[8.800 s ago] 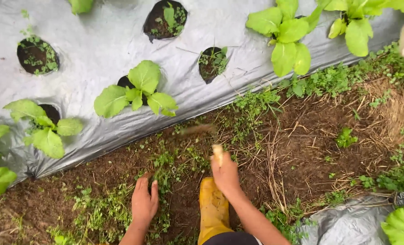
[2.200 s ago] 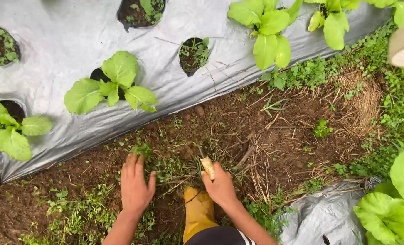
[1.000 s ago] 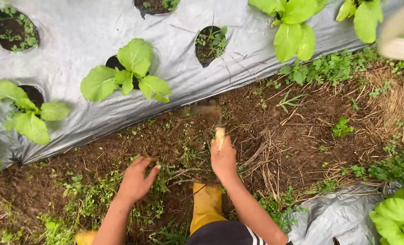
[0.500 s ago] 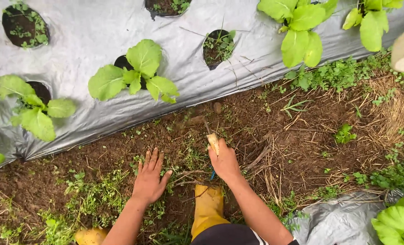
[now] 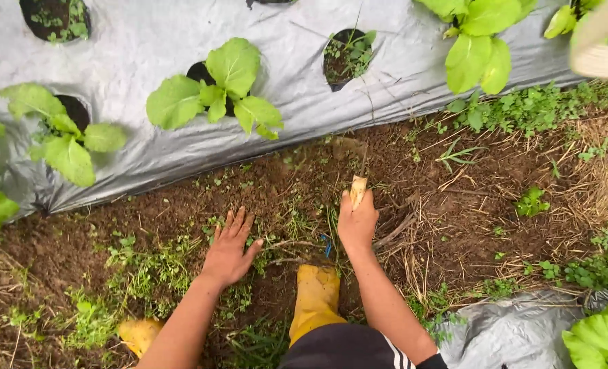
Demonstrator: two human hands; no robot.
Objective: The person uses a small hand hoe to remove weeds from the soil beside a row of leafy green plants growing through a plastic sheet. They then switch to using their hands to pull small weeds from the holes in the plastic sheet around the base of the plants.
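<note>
**Grip closed on a small hand tool in the furrow**

Closed tightly around a pale wooden handle (image 5: 357,191) is the right hand (image 5: 356,225); the handle sticks up out of the fist, and the working end of the tool, thin and blurred, is pointed toward the soil (image 5: 181,205) near the edge of the silver plastic mulch (image 5: 147,41). What kind of blade it has cannot be told. The left hand (image 5: 230,247) is held open, fingers spread, and is laid flat on the ground among small weeds (image 5: 147,270); nothing is grasped by it.

Below the hands, one yellow rubber boot (image 5: 315,301) is seen between the forearms, and a second one (image 5: 139,335) at the lower left. Dry straw (image 5: 604,178) is scattered to the right. Leafy green seedlings (image 5: 225,85) are grown through round holes in the mulch, just above the furrow.

A risk is judged here: the tool is worked close to the mulch border, so the sheet could be torn if a stroke goes too far forward. The spread left fingers lie near the tool, and they could be struck by a sideways slip.
</note>
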